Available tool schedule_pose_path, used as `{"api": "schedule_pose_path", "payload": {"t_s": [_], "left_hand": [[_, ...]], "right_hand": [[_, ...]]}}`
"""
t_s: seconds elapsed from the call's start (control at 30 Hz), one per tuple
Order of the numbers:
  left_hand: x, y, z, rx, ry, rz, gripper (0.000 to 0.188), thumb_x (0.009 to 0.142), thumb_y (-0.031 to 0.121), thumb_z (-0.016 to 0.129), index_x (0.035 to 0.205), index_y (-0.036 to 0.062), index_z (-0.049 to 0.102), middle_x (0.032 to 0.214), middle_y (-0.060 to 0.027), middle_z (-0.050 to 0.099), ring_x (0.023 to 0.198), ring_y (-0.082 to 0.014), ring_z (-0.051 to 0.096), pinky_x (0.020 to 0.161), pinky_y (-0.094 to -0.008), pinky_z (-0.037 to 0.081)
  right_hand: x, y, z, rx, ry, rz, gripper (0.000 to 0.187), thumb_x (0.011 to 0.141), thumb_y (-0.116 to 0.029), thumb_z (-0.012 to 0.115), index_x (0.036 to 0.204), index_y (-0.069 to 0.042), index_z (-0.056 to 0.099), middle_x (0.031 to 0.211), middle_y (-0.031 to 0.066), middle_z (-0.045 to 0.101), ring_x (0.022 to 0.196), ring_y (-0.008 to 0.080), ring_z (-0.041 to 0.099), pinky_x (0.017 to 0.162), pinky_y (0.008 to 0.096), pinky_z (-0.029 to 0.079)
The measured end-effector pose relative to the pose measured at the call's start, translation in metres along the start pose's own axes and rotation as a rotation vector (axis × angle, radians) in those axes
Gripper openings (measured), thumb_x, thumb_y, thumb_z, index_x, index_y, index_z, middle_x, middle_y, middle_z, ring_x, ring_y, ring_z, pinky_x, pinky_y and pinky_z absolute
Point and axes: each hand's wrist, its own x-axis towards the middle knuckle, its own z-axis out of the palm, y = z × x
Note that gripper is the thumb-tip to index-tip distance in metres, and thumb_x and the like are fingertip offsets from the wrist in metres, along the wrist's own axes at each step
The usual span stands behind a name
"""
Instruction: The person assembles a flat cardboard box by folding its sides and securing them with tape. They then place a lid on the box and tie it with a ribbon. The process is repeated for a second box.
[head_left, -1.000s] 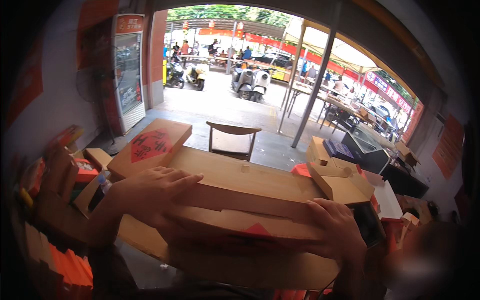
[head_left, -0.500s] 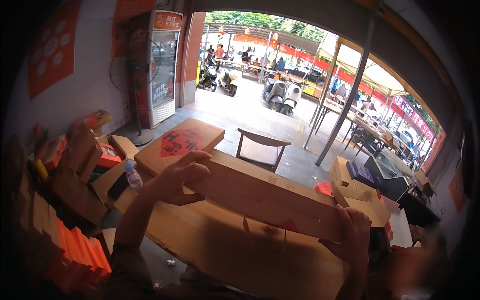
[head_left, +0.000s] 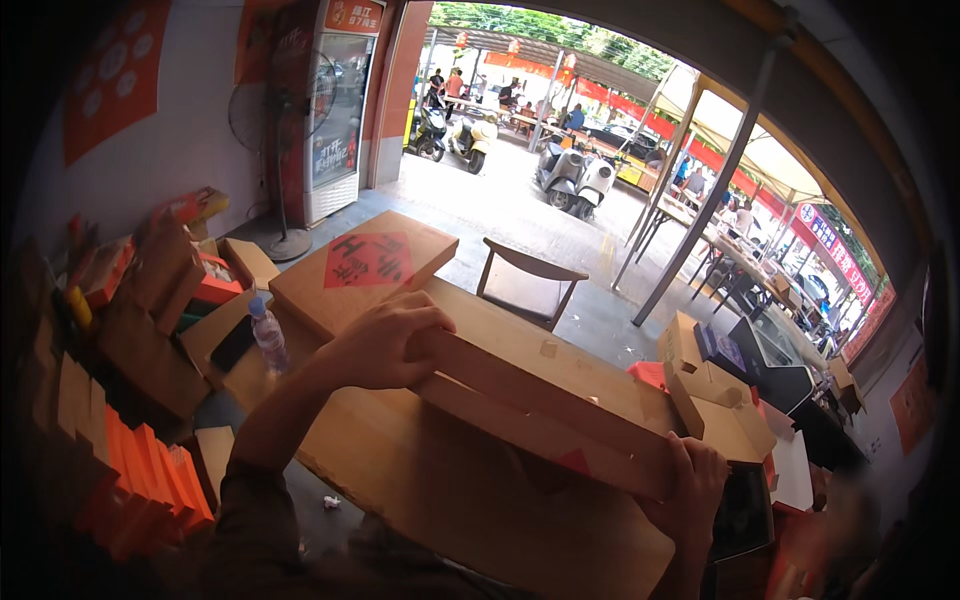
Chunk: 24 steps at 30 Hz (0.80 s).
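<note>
A long brown cardboard box point(head_left: 545, 408) lies across the wooden table point(head_left: 420, 470) before me, its narrow side facing me. Along that side two cardboard panels stand slightly apart, with a thin gap between them. My left hand point(head_left: 395, 340) is closed over the box's left end, fingers curled on the top edge. At the right end my right hand point(head_left: 692, 490) grips the corner, fingers over the edge. Part of a red mark shows low on the near side. Behind my left hand rests another flat box point(head_left: 365, 268) with a red diamond-shaped label.
A plastic bottle point(head_left: 268, 335) stands left of my forearm. Open cartons point(head_left: 715, 405) sit at the right, stacked orange-and-brown boxes point(head_left: 150, 470) at the lower left. Beyond the table is a wooden chair point(head_left: 525, 280); a fan point(head_left: 285, 150) and drinks fridge point(head_left: 338, 130) stand farther back.
My left hand has gone from spread fingers to closed on the box's left end, moving right. A gap now shows between the panels on the near side. The view has shifted slightly.
</note>
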Motion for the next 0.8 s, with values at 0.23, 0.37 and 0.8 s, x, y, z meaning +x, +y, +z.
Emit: {"api": "schedule_pose_path", "payload": {"t_s": [0.23,0.37,0.8], "left_hand": [[-0.001,-0.003,0.0,-0.125,-0.082,0.031,0.044,0.084,0.01,0.074,0.128,0.0091,0.069,0.117,-0.0121,0.064,0.11,-0.0311,0.064,0.098,-0.0433,0.051],[-0.01,-0.008,0.001,-0.179,-0.155,-0.008,0.049,0.088,0.009,0.072,0.137,0.0089,0.066,0.133,-0.0142,0.06,0.122,-0.0308,0.061,0.105,-0.043,0.049],[-0.019,0.016,0.021,0.423,0.009,0.097,0.091,0.064,0.053,0.093,0.136,0.0091,0.058,0.126,-0.0124,0.056,0.119,-0.0358,0.059,0.098,-0.0518,0.051]], "right_hand": [[-0.004,-0.004,0.005,0.028,0.007,0.052,0.081,0.076,-0.053,0.086,0.139,-0.01,0.059,0.123,0.0093,0.061,0.116,0.0311,0.06,0.099,0.0505,0.04],[-0.006,-0.003,0.008,0.033,0.032,0.053,0.081,0.076,-0.052,0.087,0.139,-0.009,0.059,0.125,0.0096,0.061,0.118,0.0319,0.059,0.1,0.0506,0.04],[-0.022,0.011,0.027,0.137,0.225,0.044,0.08,0.069,-0.049,0.094,0.129,-0.011,0.058,0.133,0.0102,0.062,0.122,0.0347,0.06,0.105,0.0536,0.042]]}}
